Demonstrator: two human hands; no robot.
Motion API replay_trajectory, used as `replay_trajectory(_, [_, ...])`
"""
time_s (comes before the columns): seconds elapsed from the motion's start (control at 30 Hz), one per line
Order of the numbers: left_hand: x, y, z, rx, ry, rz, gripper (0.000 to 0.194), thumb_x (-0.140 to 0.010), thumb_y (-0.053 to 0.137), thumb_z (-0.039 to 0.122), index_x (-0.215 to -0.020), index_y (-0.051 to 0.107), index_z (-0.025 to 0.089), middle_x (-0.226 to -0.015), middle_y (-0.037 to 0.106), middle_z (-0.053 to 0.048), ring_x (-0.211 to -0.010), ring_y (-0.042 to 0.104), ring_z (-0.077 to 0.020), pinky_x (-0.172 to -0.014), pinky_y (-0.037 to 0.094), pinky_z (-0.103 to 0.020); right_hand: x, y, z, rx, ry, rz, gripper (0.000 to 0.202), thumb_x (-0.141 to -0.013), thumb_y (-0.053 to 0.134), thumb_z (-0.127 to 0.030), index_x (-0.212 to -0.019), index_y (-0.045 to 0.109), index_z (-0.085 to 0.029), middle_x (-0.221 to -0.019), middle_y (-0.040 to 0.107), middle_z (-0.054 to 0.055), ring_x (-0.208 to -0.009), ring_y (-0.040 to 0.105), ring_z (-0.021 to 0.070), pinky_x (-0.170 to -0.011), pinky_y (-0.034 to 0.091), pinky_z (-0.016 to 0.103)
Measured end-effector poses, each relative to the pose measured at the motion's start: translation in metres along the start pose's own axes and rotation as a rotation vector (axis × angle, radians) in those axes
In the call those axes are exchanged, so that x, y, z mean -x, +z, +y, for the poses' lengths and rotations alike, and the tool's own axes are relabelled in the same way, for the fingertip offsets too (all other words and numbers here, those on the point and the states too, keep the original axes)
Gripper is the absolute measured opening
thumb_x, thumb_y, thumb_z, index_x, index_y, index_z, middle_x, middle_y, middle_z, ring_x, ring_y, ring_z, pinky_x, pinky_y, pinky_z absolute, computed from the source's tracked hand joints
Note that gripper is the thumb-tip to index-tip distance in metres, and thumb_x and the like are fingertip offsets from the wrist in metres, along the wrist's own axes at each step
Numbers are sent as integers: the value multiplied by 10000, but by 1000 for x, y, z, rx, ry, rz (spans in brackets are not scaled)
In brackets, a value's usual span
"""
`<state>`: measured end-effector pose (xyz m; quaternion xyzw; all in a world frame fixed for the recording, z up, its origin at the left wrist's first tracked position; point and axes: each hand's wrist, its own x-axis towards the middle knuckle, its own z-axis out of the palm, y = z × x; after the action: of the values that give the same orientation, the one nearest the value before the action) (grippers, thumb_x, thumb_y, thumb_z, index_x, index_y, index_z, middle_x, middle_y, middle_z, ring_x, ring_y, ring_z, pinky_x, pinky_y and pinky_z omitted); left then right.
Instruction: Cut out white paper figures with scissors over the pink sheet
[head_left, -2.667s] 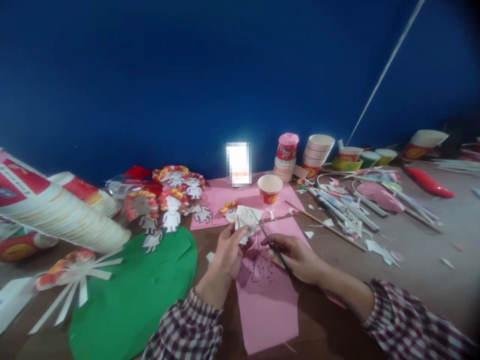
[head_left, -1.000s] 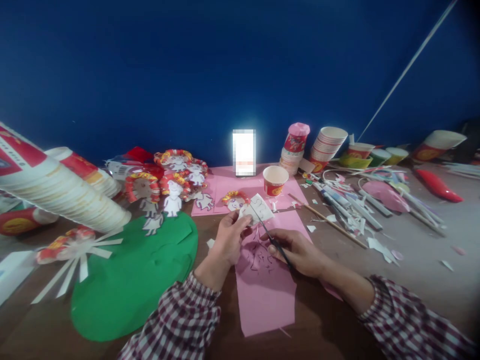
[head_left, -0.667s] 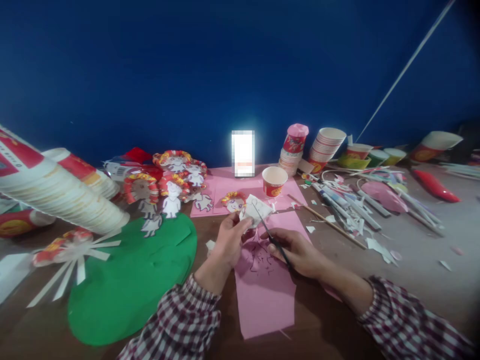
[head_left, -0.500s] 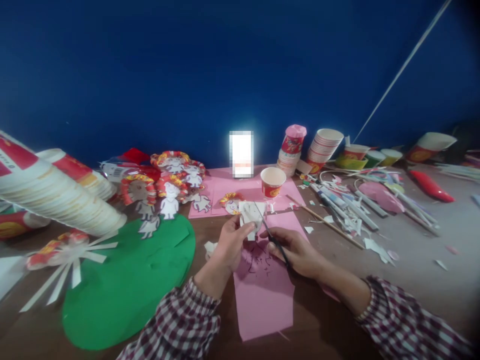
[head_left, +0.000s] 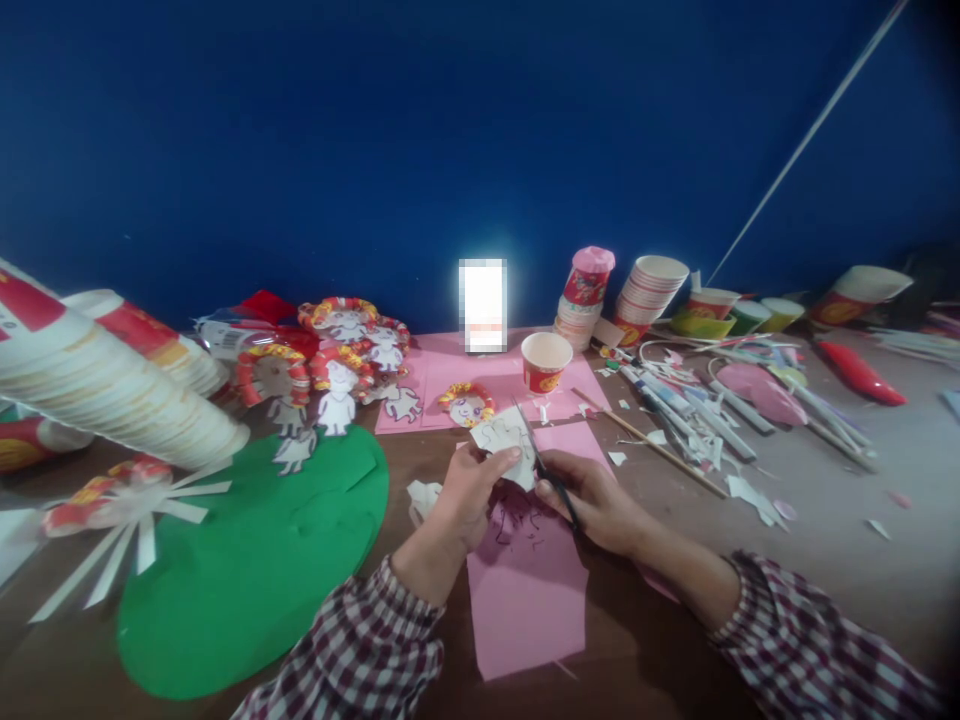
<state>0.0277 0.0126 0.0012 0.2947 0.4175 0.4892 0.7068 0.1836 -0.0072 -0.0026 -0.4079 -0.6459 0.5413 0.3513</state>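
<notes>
In my left hand (head_left: pixel 465 492) is a small white paper piece (head_left: pixel 504 436) with dark drawn lines, pinched between thumb and fingers. My right hand (head_left: pixel 592 497) grips dark scissors (head_left: pixel 559 488), whose blades point up along the right edge of the paper. Below both hands lies a pink sheet (head_left: pixel 529 615) with black marks. A ring with a drawn face (head_left: pixel 466 406) rests just beyond the paper. Beside it stands a red and white paper cup (head_left: pixel 546 364). White crumpled paper (head_left: pixel 424 499) sits left of my left hand.
A green sheet (head_left: pixel 255 570), cut figures (head_left: pixel 337 402) and tilted stacked cups (head_left: pixel 120 385) occupy the left. To the right are a wooden stick (head_left: pixel 667 454), pens, scraps and a red tube (head_left: pixel 862 372). More stacked cups (head_left: pixel 651 295) stand at the back.
The white paper in my left hand has turned and tilted, with its drawn lines now showing more. My right hand and the scissors have barely moved.
</notes>
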Motion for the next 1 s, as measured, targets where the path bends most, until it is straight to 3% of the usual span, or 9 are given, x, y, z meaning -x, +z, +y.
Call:
replay_trajectory(0.37, [2,3,2,43,-19,17,229,-577,737,214,-764,660,107,-683,659,-50,-569,574,-133,-548,444,-250,1,-1,0,88,5,6,312,-843,516,-434,-944,570,-144,-751,539,13,-653,455,122,-581,398,213])
replay_trajectory(0.63, [0,1,3,36,5,25,256,-582,737,230,-784,632,113,-668,651,-38,-537,563,-126,-490,412,-233,2,0,-2,64,19,-22,301,-849,505,-436,-901,550,-142,-691,487,-3,-606,411,109,-532,356,205])
replay_trajectory(1.0, [-1,1,2,64,2,22,199,-619,703,183,-779,617,102,-674,651,-44,-568,581,-130,-528,448,-238,2,-1,1,75,46,-11,279,-834,533,-426,-877,553,-151,-666,474,-11,-585,396,105,-528,364,212])
